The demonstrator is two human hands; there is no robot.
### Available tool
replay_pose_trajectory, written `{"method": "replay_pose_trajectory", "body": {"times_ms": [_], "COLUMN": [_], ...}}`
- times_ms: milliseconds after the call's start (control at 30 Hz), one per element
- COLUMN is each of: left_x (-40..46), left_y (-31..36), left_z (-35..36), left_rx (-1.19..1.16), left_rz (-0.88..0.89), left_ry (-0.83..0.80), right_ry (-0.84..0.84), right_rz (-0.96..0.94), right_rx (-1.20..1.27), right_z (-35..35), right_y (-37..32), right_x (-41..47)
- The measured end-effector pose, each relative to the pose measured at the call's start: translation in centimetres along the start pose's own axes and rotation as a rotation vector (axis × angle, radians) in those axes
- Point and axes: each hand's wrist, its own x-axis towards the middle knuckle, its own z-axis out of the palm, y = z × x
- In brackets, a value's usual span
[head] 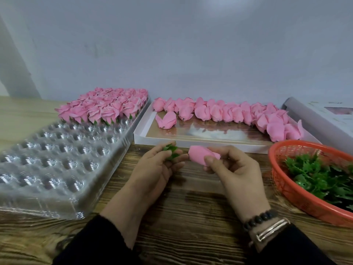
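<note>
Tray (pixel 57 169) left — basket (pixel 286 188) right

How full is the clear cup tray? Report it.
Partly full: finished pink roses fill only the far rows of the clear tray; the nearer cups are bare.

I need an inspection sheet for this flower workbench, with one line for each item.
Surface: wooden table, with dark grain.
Job's things: pink flower head and green leaf piece in the hands; clear tray partly filled with finished roses; white box with loose heads; orange basket of leaf pieces.
Clutter: pale box at the far right.
Grippers: left hand pinches the green leaf piece; right hand holds the pink flower head.
Cables: nothing seen.
Surroundings: plain pale wall.
</note>
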Motion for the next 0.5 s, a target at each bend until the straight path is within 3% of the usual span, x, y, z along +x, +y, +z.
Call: {"method": "replay_pose_trajectory", "body": {"times_ms": [200, 500], "left_x": [-0.9, -0.9], "left_y": [-0.3, -0.7], "left_z": [0.9, 1.2], "left_rx": [-0.055, -0.032], "left_rz": [-0.090, -0.090], "left_ry": [-0.092, -0.109], "right_ry": [0.029, -0.072], "right_rz": [-0.014, -0.037], "right_rx": [-0.005, -0.124], "right_z": [0.4, 0.7], "right_y": [-0.5, 0.3], "right_x": [0.1, 0.7]}}
